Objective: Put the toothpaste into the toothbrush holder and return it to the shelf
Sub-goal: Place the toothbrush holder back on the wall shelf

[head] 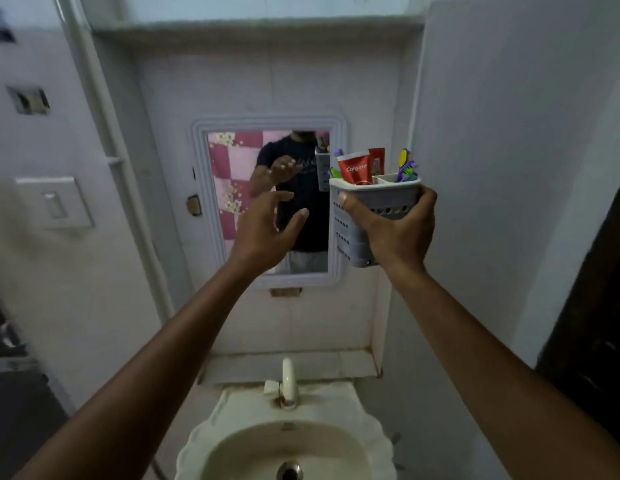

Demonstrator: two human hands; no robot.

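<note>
The right hand (393,230) is raised in front of the wall and wraps around a grey perforated toothbrush holder (362,216), thumb across its near face and fingers curled round the far right side, holding it upright just to the right of the mirror (267,202). A red toothpaste (356,168) tube stands in the holder's left compartment, its cap end poking above the rim, with a second red tube just behind it. Toothbrushes (407,166) with purple, yellow and green handles stick out of the right-hand compartment, and a green tip shows at the holder's left edge. The left hand (267,230) hovers empty beside the holder, well short of touching it, fingers spread and slightly curled, palm turned toward the holder. Both forearms reach up from the bottom of the view. Below them sits a cream sink (232,410) with a white tap (288,379) at its back edge.
</note>
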